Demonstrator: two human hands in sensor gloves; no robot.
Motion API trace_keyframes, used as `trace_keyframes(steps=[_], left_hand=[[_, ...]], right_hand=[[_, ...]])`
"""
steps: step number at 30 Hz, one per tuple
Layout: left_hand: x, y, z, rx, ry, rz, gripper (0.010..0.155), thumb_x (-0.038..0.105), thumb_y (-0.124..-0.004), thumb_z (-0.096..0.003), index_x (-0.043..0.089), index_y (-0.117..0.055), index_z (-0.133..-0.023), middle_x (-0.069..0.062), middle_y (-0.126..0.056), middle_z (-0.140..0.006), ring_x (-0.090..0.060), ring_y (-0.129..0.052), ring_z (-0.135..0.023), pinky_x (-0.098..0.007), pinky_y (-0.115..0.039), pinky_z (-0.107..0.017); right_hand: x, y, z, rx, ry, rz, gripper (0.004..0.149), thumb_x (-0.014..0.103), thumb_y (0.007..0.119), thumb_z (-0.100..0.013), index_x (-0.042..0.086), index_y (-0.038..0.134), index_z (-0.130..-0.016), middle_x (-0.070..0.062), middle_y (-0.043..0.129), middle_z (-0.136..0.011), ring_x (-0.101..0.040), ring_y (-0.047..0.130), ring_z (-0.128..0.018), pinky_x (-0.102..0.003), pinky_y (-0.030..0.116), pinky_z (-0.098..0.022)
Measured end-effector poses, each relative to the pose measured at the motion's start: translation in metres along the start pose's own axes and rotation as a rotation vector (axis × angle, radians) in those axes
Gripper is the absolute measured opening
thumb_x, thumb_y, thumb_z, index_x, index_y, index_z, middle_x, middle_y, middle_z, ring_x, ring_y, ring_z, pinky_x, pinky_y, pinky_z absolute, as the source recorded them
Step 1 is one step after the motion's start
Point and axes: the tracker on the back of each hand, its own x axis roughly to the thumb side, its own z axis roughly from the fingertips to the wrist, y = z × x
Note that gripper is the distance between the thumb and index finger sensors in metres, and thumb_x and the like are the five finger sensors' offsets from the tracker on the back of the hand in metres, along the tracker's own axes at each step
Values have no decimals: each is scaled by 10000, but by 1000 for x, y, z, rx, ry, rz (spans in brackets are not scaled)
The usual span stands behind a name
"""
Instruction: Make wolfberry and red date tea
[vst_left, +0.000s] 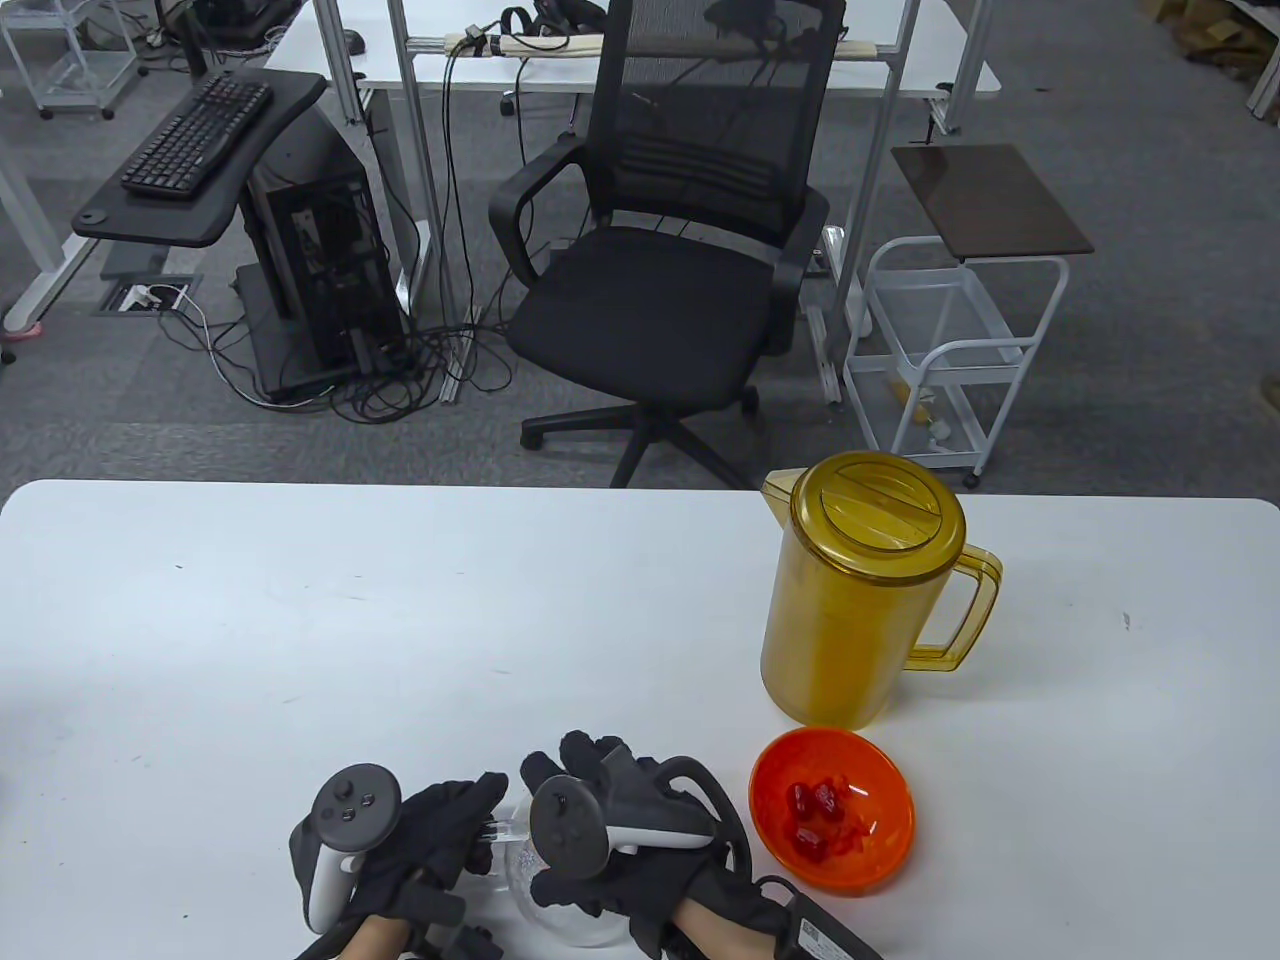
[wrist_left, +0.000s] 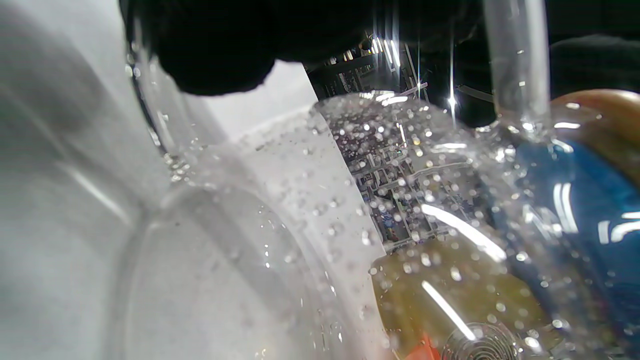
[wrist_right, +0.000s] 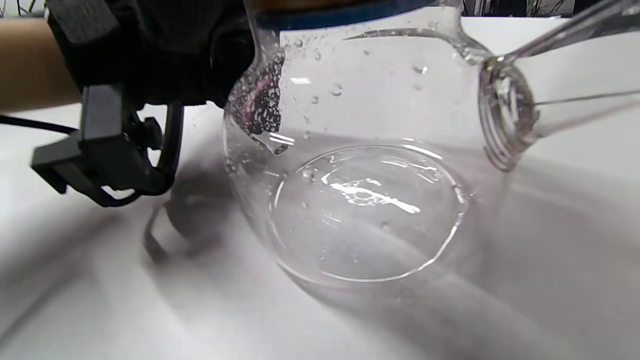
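Note:
A clear glass teapot (vst_left: 575, 925) with water drops inside stands at the table's front edge, empty in the right wrist view (wrist_right: 365, 210), spout (wrist_right: 505, 120) to the right. My left hand (vst_left: 440, 830) grips its glass handle; the gloved fingers (wrist_left: 215, 55) show above the glass. My right hand (vst_left: 585, 775) lies over the top and holds the wood-and-blue lid (wrist_left: 595, 107). An orange bowl (vst_left: 880, 840) with red dates (vst_left: 815, 815) sits right of the teapot. An amber lidded pitcher (vst_left: 860, 600) stands behind the bowl.
A black device with a label (vst_left: 820, 935) lies at the front edge beside my right wrist. Beyond the table's far edge stand an office chair (vst_left: 670, 290) and a white cart (vst_left: 950, 360).

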Motion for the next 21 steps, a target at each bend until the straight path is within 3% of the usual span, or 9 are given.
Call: trace_keyframes(steps=[7, 15, 21], left_hand=[[0, 0, 0, 1, 0, -3, 380, 503, -695, -553, 223, -860, -356, 54, -911, -273, -193, -985, -346, -445, -784, -550], [0, 0, 0, -1, 3, -1, 380, 504, -697, -552, 223, -862, -357, 53, -912, -273, -194, -985, -346, -447, -783, -549], [0, 0, 0, -2, 2, 0, 380, 504, -697, -552, 223, -862, -357, 53, -912, -273, -195, -984, -345, -447, -782, -549]], right_hand=[[0, 0, 0, -58, -14, -3, 944, 505, 742, -518, 32, 204, -1134, -389, 308, -1106, -648, 445, -962, -718, 472, -675], [-3, -3, 1, -72, -18, -58, 988, 486, 761, -519, -5, 147, -1116, -392, 292, -1089, -640, 430, -948, -713, 445, -682], [-6, -18, 18, -163, -32, -87, 992, 485, 770, -510, -9, 161, -1116, -392, 306, -1086, -639, 438, -945, -713, 445, -680]])
